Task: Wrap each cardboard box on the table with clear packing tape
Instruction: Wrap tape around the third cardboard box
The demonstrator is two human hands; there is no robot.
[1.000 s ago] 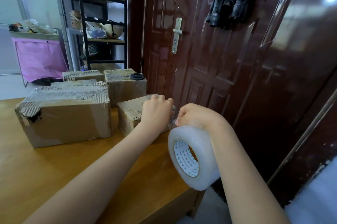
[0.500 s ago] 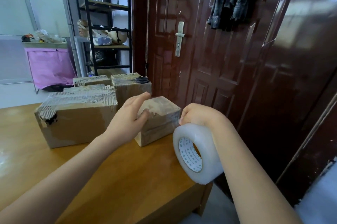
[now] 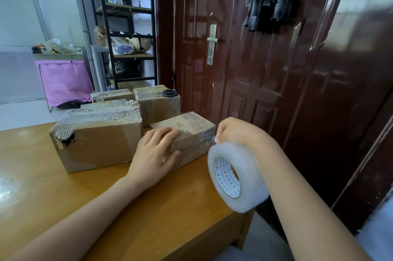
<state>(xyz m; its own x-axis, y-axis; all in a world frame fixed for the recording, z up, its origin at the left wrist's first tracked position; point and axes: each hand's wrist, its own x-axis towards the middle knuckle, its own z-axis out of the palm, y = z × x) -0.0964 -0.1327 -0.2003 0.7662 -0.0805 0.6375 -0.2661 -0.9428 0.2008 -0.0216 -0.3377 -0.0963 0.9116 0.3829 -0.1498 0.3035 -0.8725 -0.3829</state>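
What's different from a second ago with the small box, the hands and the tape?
The left hand went from resting curled on top of the small box to lying flat against its near end, and the box has been turned on the table. The right hand still pinches the tape end at the box's right side, the tape roll hanging on its wrist. The other boxes haven't moved.

A small cardboard box (image 3: 187, 133) sits skewed at the counter's three o'clock edge; four taped boxes (image 3: 97, 133) cluster toward eleven o'clock; the clear tape roll (image 3: 236, 175) stands on edge at its four o'clock.

The wooden table (image 3: 63, 203) carries five cardboard boxes (image 3: 95, 146) (all taped, clustered at its far side).
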